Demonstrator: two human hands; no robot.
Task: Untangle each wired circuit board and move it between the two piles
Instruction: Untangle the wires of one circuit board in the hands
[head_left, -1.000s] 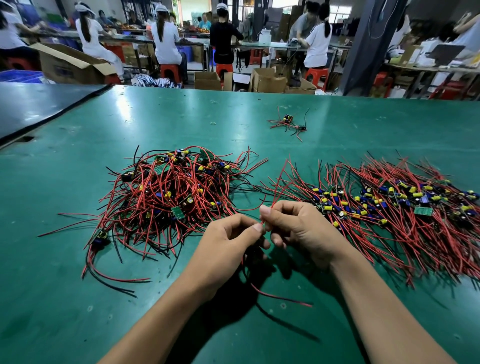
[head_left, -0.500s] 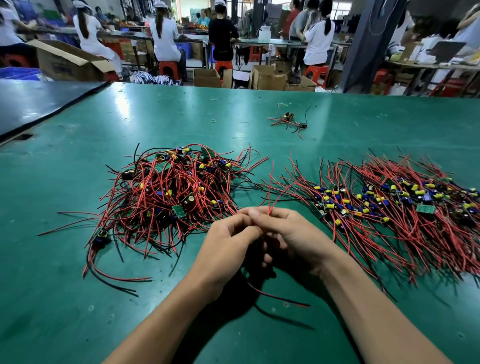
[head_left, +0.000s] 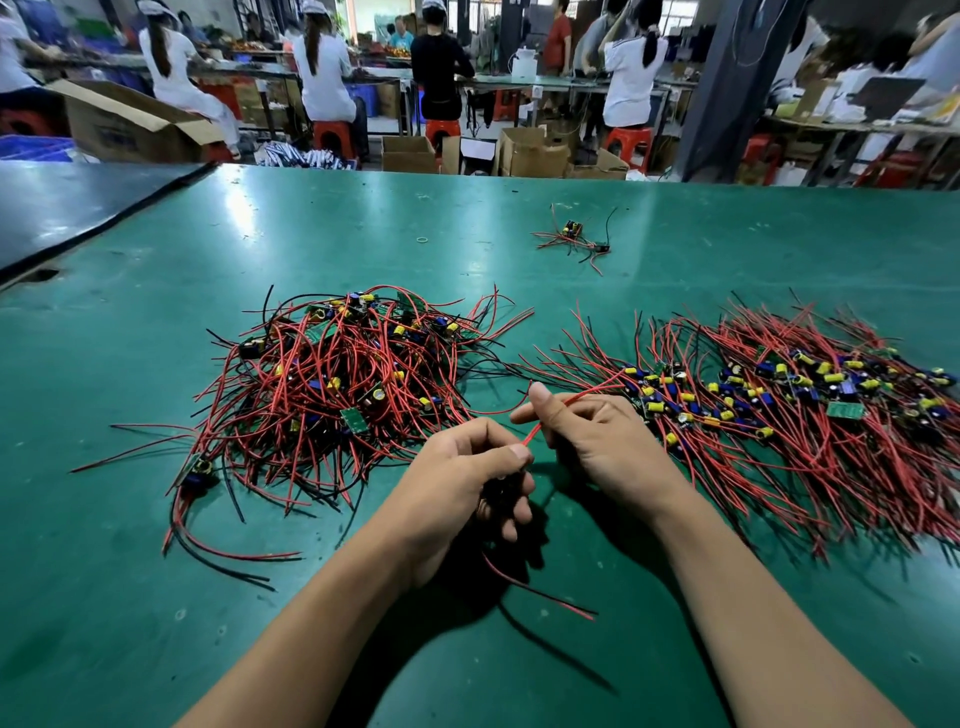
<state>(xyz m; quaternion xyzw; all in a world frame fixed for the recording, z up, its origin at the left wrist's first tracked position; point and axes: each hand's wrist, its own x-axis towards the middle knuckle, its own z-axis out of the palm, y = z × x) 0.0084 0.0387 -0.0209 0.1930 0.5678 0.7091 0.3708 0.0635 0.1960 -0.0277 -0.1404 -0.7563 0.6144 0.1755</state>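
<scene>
At the upper left I see a cardboard box (head_left: 130, 124), its print too blurred to read, and a dark bench (head_left: 62, 208) butting against the green table (head_left: 130, 519), whose glossy mat lies open toward the lower left corner. Left of centre sits the tangled pile (head_left: 337, 384): red and black leads looped over small boards. The left hand (head_left: 457, 488) curls round a mostly hidden wired circuit board (head_left: 501, 493), its thumb pinching the red wire (head_left: 532, 434). The right hand (head_left: 608, 447) pinches the same wire. At right, the combed pile (head_left: 779, 410) fans flat to the frame edge
</scene>
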